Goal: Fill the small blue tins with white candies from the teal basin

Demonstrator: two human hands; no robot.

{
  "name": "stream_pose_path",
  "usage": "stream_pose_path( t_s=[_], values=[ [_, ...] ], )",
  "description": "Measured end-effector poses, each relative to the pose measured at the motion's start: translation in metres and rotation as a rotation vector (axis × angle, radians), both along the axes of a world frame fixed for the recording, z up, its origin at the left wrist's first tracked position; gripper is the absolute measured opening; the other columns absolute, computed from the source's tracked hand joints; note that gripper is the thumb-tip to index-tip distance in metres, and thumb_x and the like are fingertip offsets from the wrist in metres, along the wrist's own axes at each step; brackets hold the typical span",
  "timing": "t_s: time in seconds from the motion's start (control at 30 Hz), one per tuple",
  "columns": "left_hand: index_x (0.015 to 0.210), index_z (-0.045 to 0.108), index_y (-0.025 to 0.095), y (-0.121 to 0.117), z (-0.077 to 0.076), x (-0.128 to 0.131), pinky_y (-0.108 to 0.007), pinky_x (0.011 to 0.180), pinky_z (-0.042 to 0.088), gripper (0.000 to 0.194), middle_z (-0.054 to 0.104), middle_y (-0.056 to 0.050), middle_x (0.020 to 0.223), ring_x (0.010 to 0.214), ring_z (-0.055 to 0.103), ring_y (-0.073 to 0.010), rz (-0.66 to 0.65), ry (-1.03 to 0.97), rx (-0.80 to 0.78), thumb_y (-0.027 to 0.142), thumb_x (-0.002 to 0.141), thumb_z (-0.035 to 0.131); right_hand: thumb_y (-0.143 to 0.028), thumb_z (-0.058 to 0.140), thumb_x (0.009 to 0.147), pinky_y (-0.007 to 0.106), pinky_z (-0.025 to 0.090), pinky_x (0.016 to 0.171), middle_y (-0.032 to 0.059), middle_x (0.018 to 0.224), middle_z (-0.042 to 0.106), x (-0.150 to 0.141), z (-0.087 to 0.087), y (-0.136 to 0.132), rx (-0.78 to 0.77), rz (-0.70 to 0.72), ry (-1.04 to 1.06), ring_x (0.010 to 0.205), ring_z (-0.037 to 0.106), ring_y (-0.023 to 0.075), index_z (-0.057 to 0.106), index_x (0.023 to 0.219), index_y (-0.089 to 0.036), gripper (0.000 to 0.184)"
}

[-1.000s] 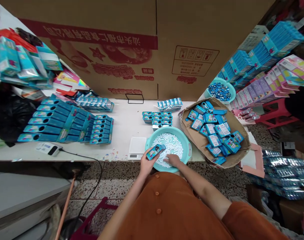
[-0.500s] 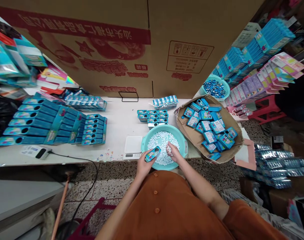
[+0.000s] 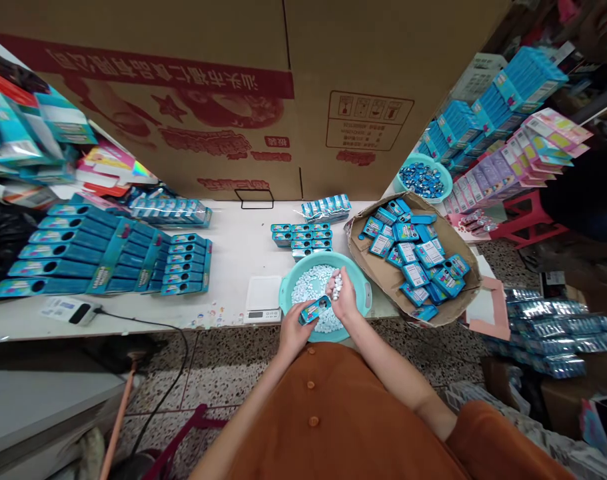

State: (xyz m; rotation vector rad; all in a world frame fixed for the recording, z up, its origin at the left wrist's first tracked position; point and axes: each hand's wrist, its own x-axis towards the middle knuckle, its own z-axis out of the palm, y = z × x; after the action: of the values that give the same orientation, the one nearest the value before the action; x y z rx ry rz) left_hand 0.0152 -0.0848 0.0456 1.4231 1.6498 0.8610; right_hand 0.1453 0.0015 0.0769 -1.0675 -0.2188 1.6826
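Observation:
My left hand point(image 3: 294, 329) grips a small blue box point(image 3: 314, 311) with a dark round opening, tilted over the near part of a turquoise basin point(image 3: 284, 293). Many small white candies point(image 3: 310, 283) lie in the basin. My right hand point(image 3: 345, 298), palm turned up, is cupped around a handful of white candies point(image 3: 337, 287) just right of the box. The fingers of that hand are close to the box's open end; whether they touch cannot be made out.
A white scale point(image 3: 263, 299) stands left of the basin. Small blue boxes point(image 3: 302, 235) stand in rows behind it. At right is a cardboard tray point(image 3: 363, 257) of blue boxes. A big carton point(image 3: 303, 100) walls off the back. Blue display boxes point(image 3: 83, 250) line the left.
My right hand has come up from the candies, turned palm up with a handful showing. My left hand has shifted slightly right with the box, so the two are closer together.

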Motion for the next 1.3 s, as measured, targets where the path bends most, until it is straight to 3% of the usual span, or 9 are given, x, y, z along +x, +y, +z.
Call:
stream_pose_path(
  t_s=[0.17, 0.47, 0.67, 0.87, 1.0, 1.13, 1.3],
  values=[
    [0.11, 0.061, 0.025, 0.001, 0.007, 0.011, -0.035, 0.091, 0.045, 0.037, 0.063, -0.004, 0.108, 0.103, 0.058, -0.021, -0.027, 0.025, -0.022, 0.023, 0.072, 0.064, -0.059, 0.051, 0.08, 0.022, 0.035, 0.045, -0.0062, 0.046, 0.043, -0.004, 0.006, -0.009, 0.117, 0.032, -0.142, 0.044, 0.046, 0.0098, 0.049, 0.07, -0.021, 0.04],
    [0.11, 0.061, 0.024, -0.005, 0.003, 0.03, -0.035, 0.091, 0.046, 0.039, 0.064, -0.004, 0.107, 0.102, 0.059, -0.0207, 0.018, 0.068, 0.017, 0.024, 0.071, 0.065, -0.059, 0.05, 0.081, 0.022, 0.037, 0.049, -0.007, 0.044, 0.037, 0.009, 0.006, -0.011, 0.18, 0.098, -0.203, 0.046, 0.046, 0.0103, 0.047, 0.065, -0.02, 0.042],
    [0.107, 0.063, 0.022, -0.011, 0.001, 0.044, -0.036, 0.092, 0.045, 0.039, 0.065, -0.006, 0.106, 0.101, 0.06, -0.0214, 0.093, 0.021, -0.003, 0.026, 0.068, 0.068, -0.058, 0.055, 0.078, 0.02, 0.021, 0.037, -0.0096, 0.042, 0.031, 0.022, 0.002, -0.007, 0.087, 0.121, -0.129, 0.036, 0.027, 0.0056, 0.045, 0.066, -0.02, 0.041],
    [0.101, 0.063, 0.016, -0.012, -0.002, 0.043, -0.037, 0.087, 0.049, 0.047, 0.068, -0.009, 0.102, 0.094, 0.062, -0.0231, 0.168, -0.18, -0.141, 0.038, 0.061, 0.074, -0.048, 0.058, 0.078, 0.019, 0.017, 0.034, -0.012, 0.04, 0.024, 0.041, -0.007, 0.002, -0.143, 0.116, 0.204, 0.033, 0.02, 0.0053, 0.039, 0.066, -0.021, 0.035],
    [0.106, 0.06, 0.018, -0.005, -0.001, 0.021, -0.036, 0.087, 0.049, 0.049, 0.066, -0.008, 0.107, 0.096, 0.062, -0.022, 0.2, -0.263, -0.125, 0.04, 0.063, 0.073, -0.041, 0.058, 0.08, 0.017, 0.017, 0.033, -0.0119, 0.04, 0.025, 0.051, -0.023, -0.002, -0.213, 0.025, 0.268, 0.032, 0.021, 0.0051, 0.037, 0.066, -0.021, 0.032],
    [0.108, 0.057, 0.021, 0.017, -0.005, -0.032, -0.036, 0.087, 0.048, 0.047, 0.064, -0.006, 0.103, 0.095, 0.061, -0.0212, 0.247, -0.192, -0.059, 0.043, 0.068, 0.069, -0.038, 0.06, 0.078, 0.016, 0.015, 0.032, -0.0116, 0.041, 0.028, 0.048, -0.042, -0.014, -0.299, -0.07, 0.169, 0.031, 0.024, 0.0046, 0.04, 0.069, -0.021, 0.028],
    [0.104, 0.06, 0.022, 0.068, -0.035, -0.114, -0.038, 0.087, 0.048, 0.044, 0.059, -0.007, 0.108, 0.102, 0.057, -0.0238, 0.3, -0.046, 0.045, 0.045, 0.067, 0.069, -0.036, 0.064, 0.073, 0.014, 0.016, 0.031, -0.0087, 0.047, 0.04, 0.025, -0.057, -0.033, -0.363, -0.131, -0.009, 0.034, 0.031, 0.0034, 0.046, 0.072, -0.019, 0.025]
  ],
)
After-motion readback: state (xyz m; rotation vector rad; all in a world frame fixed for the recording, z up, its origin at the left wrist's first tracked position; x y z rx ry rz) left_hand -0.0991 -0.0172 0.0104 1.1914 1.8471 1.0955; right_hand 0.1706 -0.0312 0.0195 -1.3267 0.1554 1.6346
